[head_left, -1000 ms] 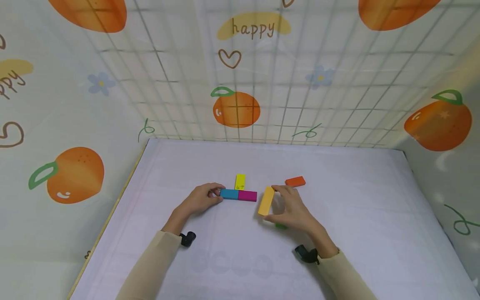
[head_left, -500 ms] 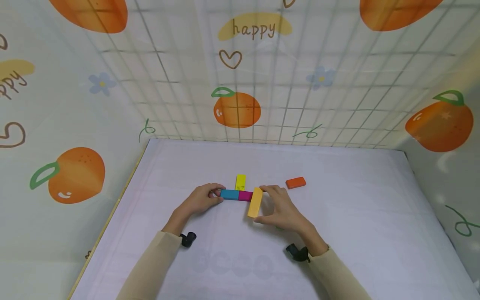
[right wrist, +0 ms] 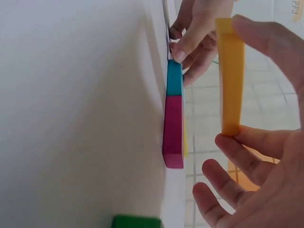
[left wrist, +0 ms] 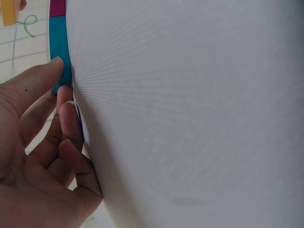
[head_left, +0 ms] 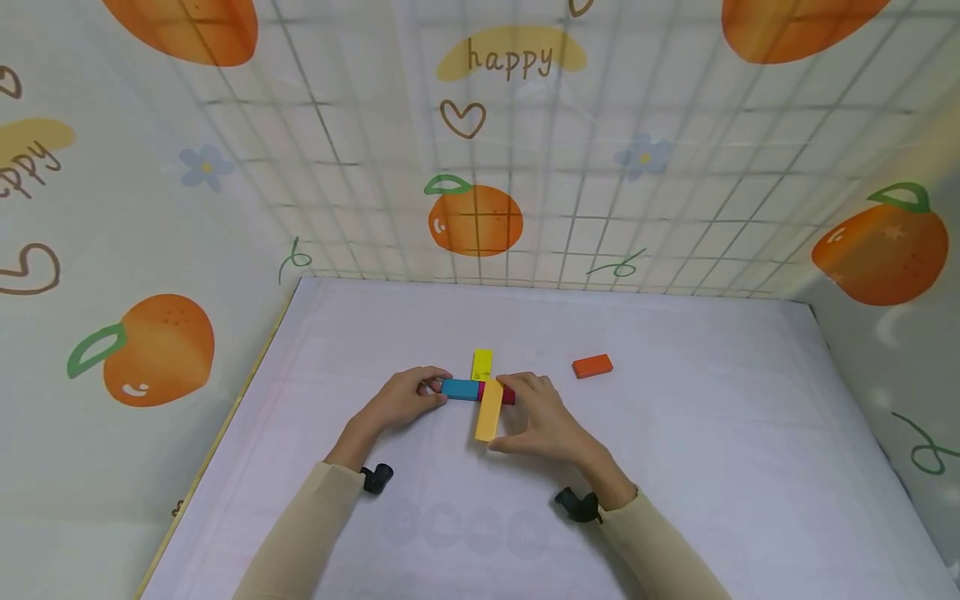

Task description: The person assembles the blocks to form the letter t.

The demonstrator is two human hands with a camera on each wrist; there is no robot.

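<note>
My left hand (head_left: 403, 398) pinches the left end of a blue block (head_left: 461, 389) lying on the table, thumb on its near side in the left wrist view. End to end with it lies a magenta block (right wrist: 174, 128). Between the thumb and fingertips of my right hand (head_left: 547, 421) is an orange-yellow block (head_left: 489, 412), gripped by its two ends. In the right wrist view this block hangs above the table, apart from the row; in the head view it overlaps the magenta block. A bright yellow block (head_left: 482, 364) lies just behind the row, pointing away from me.
An orange-red block (head_left: 592, 366) lies further back on the right of the white-covered table (head_left: 712, 433). A green block (right wrist: 137, 222) shows at the bottom of the right wrist view, hidden by my right hand in the head view. A patterned curtain (head_left: 480, 142) rises behind.
My right hand has carried the orange-yellow block leftward, from right of the row to over the magenta block. My left hand stays at the blue block's end.
</note>
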